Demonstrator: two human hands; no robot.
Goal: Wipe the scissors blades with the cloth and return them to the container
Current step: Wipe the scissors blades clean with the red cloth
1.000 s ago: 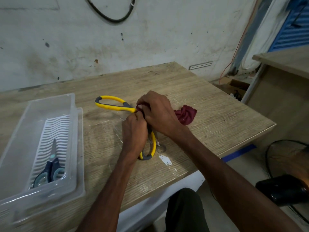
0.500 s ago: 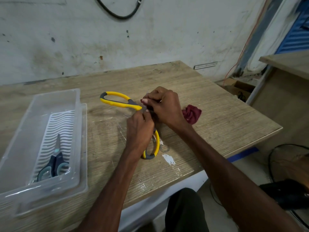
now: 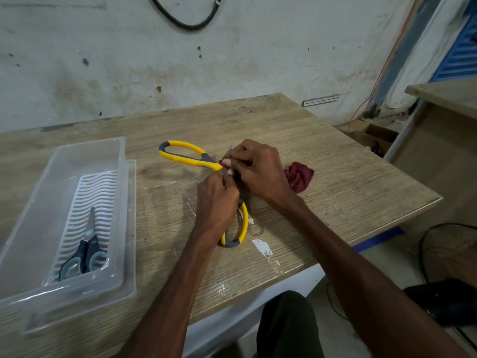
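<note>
Yellow-handled scissors (image 3: 187,156) lie spread wide apart at the middle of the wooden table (image 3: 348,177). One handle points far left, the other (image 3: 237,233) shows below my left hand. My left hand (image 3: 216,200) grips the scissors near the pivot. My right hand (image 3: 258,169) presses a dark red cloth (image 3: 299,177) onto a blade; a blade tip shows just above its fingers. The rest of the blades is hidden by my hands. The clear plastic container (image 3: 64,177) stands at the left.
Inside the container lie a white ribbed insert (image 3: 98,192) and a small pair of dark blue and teal scissors (image 3: 85,251). The table's near edge runs diagonally at lower right. A second table (image 3: 449,91) stands at the right, with a black fan (image 3: 449,301) on the floor.
My right hand has slid a little along the blade with the cloth. The left hand keeps its grip near the pivot. The scissors stay spread.
</note>
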